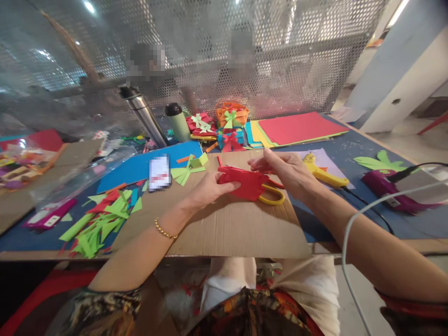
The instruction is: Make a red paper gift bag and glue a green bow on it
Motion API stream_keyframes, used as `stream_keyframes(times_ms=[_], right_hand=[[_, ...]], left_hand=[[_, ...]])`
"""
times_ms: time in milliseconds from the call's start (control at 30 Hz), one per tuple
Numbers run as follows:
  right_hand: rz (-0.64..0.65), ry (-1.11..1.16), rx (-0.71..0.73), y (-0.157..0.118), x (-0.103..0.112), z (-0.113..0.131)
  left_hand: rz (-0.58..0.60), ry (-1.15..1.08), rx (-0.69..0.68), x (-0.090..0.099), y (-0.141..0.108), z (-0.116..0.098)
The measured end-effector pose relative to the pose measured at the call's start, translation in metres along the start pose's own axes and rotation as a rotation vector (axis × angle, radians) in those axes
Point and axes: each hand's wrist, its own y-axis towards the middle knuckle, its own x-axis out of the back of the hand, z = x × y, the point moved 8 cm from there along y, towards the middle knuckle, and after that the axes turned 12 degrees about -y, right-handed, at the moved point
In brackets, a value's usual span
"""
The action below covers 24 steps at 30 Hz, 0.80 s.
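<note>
My left hand (212, 189) grips a folded piece of red paper (245, 183) at its left side, with the thumb across the front. My right hand (285, 170) hovers by the paper's upper right, fingers slightly bent and apart, with nothing visible in them; whether the fingertips touch the paper is unclear. Below the red paper, scissors with a yellow handle (273, 196) lie on the cardboard sheet (224, 228), their blades mostly hidden. A green paper bow (189, 171) rests just beyond my left hand.
Green and red paper scraps (101, 224) are heaped at left, near a phone (159, 172). A yellow glue gun (325, 173) and a purple power strip (385, 186) sit at right. Behind stand a steel flask (147, 116), small paper baskets (231, 114) and coloured sheets (301, 128).
</note>
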Motion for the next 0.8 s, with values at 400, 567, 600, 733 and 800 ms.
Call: stream_keyframes(times_ms=[400,567,600,733,800], right_hand=[[0.418,-0.002,0.046,-0.015,-0.023,0.019],[0.330,0.051,0.055,-0.014,-0.020,0.023],[0.312,0.060,0.042,-0.014,-0.020,0.022],[0.282,0.079,-0.033,-0.015,-0.020,0.016],[0.265,0.079,-0.041,-0.015,-0.020,0.015]], left_hand=[[0.066,0.129,0.027,-0.025,-0.026,-0.013],[0.079,0.065,0.026,-0.016,-0.022,-0.009],[0.090,0.067,0.023,-0.016,-0.022,-0.009],[0.194,0.059,-0.031,-0.024,-0.023,-0.013],[0.226,0.050,-0.039,-0.027,-0.025,-0.015]])
